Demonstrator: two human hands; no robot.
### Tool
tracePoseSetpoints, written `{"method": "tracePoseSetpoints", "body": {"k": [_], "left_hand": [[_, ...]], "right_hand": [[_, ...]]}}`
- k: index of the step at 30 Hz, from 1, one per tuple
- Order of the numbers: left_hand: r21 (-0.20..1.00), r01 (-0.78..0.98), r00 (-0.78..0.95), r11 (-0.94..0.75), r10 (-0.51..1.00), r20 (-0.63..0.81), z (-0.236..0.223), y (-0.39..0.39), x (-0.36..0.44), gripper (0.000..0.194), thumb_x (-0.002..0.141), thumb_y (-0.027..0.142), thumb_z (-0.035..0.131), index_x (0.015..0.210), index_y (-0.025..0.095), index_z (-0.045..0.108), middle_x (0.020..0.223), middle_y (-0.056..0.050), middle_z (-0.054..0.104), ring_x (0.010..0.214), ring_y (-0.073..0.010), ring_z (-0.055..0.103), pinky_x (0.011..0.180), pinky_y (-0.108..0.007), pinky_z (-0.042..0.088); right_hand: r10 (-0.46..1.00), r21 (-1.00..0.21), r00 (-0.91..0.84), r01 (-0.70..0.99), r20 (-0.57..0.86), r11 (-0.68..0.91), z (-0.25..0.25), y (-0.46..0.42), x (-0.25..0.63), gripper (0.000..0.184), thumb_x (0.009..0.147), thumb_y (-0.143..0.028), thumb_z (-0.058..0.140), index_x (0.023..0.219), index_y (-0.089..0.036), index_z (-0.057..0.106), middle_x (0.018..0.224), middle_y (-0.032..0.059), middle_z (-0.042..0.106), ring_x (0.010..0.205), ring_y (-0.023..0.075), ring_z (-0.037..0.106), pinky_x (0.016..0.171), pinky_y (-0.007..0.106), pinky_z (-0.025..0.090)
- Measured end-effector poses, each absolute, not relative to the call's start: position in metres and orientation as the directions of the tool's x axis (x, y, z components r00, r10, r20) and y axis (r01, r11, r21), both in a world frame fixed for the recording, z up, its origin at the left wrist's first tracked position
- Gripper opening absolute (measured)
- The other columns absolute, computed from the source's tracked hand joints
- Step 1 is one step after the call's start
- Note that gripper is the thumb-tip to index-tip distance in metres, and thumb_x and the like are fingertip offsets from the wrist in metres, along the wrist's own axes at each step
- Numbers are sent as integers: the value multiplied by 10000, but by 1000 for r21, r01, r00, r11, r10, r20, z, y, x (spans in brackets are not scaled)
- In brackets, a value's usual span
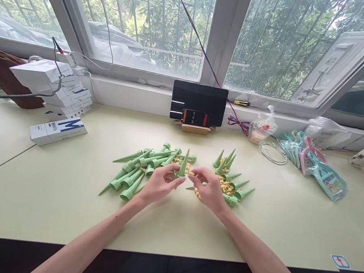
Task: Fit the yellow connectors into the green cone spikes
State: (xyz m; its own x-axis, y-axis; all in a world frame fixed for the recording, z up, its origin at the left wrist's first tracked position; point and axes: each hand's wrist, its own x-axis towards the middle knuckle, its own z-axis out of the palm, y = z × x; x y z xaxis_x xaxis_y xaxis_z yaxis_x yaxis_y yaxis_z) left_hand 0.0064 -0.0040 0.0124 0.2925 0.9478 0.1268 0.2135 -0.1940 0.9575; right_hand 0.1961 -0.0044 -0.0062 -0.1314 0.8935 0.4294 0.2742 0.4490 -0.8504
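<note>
Head view: left hand pinches a green spike, right hand a yellow peg alongside.

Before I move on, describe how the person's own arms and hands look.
The left hand and right hand are bare: no gloves or rings show, though parts of both are out of sight. The left forearm and right forearm are uncovered as far as the picture reaches, with no sleeve, watch or bracelet. A small spot marks the left forearm.
</note>
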Motion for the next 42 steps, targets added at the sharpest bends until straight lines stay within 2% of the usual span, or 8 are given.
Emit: {"method": "tracePoseSetpoints", "body": {"k": [18, 24, 30, 36, 39, 42], "left_hand": [[948, 225, 319, -224, 936, 145, 10, -2, 5, 330, 828, 410, 695, 1044, 171, 622, 631, 21, 574, 547, -117, 580, 471, -204, 449], [944, 230, 317, -238, 935, 158, 10, -3, 5, 335, 820, 408, 698, 1047, 173, 625, 637, 16, 575, 551, -128, 586, 456, -211, 453], [942, 229, 340, -245, 927, 158, 13, -4, 6, 346, 801, 395, 714, 1056, 173, 638, 687, 1, 608, 559, -126, 585, 449, -210, 464], [936, 228, 375, -268, 911, 170, 15, -4, 6, 321, 808, 382, 707, 1044, 169, 664, 761, -23, 647, 574, -119, 583, 479, -212, 488], [937, 231, 371, -261, 914, 164, 14, -4, 6, 318, 806, 375, 712, 1043, 169, 658, 727, -11, 635, 568, -117, 581, 478, -208, 484], [942, 235, 328, -239, 932, 155, 13, -3, 6, 318, 810, 388, 707, 1035, 171, 647, 654, 11, 595, 547, -120, 579, 468, -206, 469]], "right_hand": [[899, -851, -175, 289, 402, 438, -4, -4, 195, 208, 926, -366, 577, 868, -178, 643, 762, 28, 641, 616, 140, 560, 585, 262, 473], [900, -856, -201, 286, 386, 431, -2, -6, 196, 291, 955, -397, 527, 791, -177, 622, 697, 16, 603, 600, 136, 540, 581, 254, 454], [920, -867, -191, 313, 342, 387, -6, -4, 198, 418, 966, -479, 487, 693, -177, 583, 524, -25, 475, 480, 117, 439, 487, 245, 364], [922, -857, -198, 344, 333, 383, -10, -2, 198, 556, 984, -543, 407, 597, -172, 552, 482, -28, 432, 453, 103, 390, 476, 247, 317], [923, -860, -194, 338, 333, 382, -9, -3, 198, 553, 990, -541, 392, 609, -173, 554, 485, -31, 434, 452, 104, 405, 482, 247, 338], [921, -874, -187, 297, 342, 385, -6, -4, 197, 425, 977, -509, 451, 752, -178, 592, 585, -23, 520, 487, 110, 468, 496, 245, 390]]}}
